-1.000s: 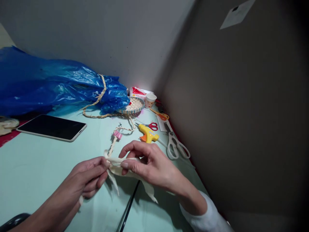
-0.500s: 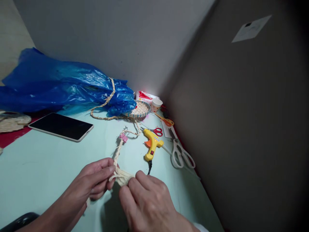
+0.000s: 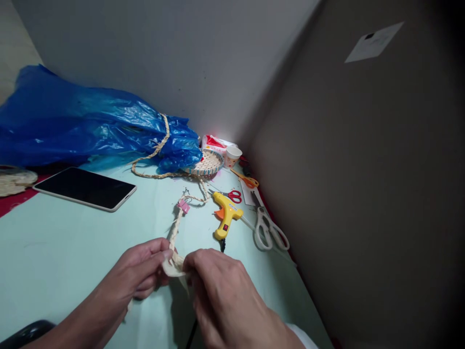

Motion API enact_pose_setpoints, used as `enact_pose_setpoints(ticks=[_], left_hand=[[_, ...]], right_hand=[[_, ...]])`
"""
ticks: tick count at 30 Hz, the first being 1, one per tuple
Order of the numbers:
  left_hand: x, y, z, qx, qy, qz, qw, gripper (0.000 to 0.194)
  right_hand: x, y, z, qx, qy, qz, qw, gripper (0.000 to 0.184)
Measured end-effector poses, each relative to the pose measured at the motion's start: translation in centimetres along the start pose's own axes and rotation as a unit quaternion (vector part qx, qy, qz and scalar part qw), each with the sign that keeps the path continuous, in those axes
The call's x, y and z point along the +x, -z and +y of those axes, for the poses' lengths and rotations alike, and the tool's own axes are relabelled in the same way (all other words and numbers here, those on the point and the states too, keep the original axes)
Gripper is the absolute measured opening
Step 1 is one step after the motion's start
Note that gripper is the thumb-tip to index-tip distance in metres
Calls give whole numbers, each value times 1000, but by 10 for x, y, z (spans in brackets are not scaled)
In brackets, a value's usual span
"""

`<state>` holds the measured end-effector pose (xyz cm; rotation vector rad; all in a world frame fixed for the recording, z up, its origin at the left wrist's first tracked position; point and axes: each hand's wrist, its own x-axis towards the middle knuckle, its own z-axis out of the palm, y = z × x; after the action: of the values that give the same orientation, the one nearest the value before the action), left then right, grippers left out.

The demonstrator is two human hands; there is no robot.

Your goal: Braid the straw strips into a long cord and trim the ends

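Note:
A pale braided cord (image 3: 175, 233) runs toward me from a pink binder clip (image 3: 183, 207) that grips it on the table. My left hand (image 3: 148, 269) pinches the near end of the braid between thumb and fingers. Loose flat strands (image 3: 175, 267) spread from that point to my right hand (image 3: 221, 286), whose fingers are closed on them. One wide strand curves between both hands, and a short tail hangs below my left hand. My right fingertips are partly hidden behind the back of the hand.
Beyond my right hand lie a yellow glue gun (image 3: 225, 215), white-handled scissors (image 3: 269, 230), red scissors (image 3: 234, 196) and orange scissors (image 3: 249, 180). A woven basket (image 3: 205, 165), a paper cup (image 3: 233, 155) and a blue plastic bag (image 3: 90, 126) stand farther back. A tablet (image 3: 85, 188) lies at left.
My right hand has turned and moved slightly up, drawing its strands nearer the braid's end. A wide strand now bends across between the hands. My left hand keeps its pinch.

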<state>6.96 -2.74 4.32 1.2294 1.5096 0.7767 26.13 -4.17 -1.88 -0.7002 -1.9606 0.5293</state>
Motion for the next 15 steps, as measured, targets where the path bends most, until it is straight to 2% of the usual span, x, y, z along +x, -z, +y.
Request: enact_pose_setpoints(ticks=[2,5,10,15], left_hand=[[0,1,-2,-1,0,-11,1000,46],[0,0,-5,-3,2,-22,1000,44],[-1,-3,-3,11,0,-15,1000,47],[0,-2,-3,31,-1,-26,999,45]], right_hand=[[-1,6,-2,58,-50,-25,997,23],[-6,5,-5,85,-94,-19,992,20],[-20,-16,-10,157,-119,46,979,4],[-32,-36,-19,194,-179,137,955,17]])
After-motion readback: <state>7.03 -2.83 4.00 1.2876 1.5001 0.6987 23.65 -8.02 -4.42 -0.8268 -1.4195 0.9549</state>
